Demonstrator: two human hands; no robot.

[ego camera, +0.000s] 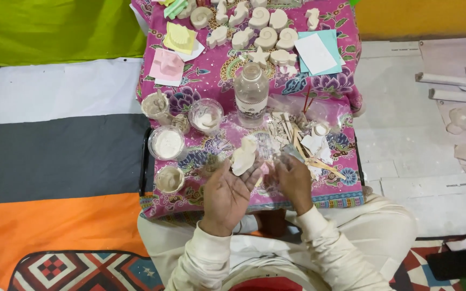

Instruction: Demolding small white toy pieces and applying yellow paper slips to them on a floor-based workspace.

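Note:
My left hand [226,195] lies palm up over the near edge of a small table covered in pink floral cloth [211,81]. A pale, cream plaster cast [243,156] rests on its fingertips. My right hand [294,180] is beside it, fingers curled on a clear plastic mould or wrapper [276,156] that touches the cast. Both hands are dusted white. Behind them stands a clear plastic bottle [251,94].
Several plastic cups of white powder or paste [167,143] sit at the table's left. Wooden sticks [297,143] lie to the right. Plaster shell and star casts [265,32] and coloured moulds [179,39] fill the far end. A striped mat [55,156] covers the floor on the left.

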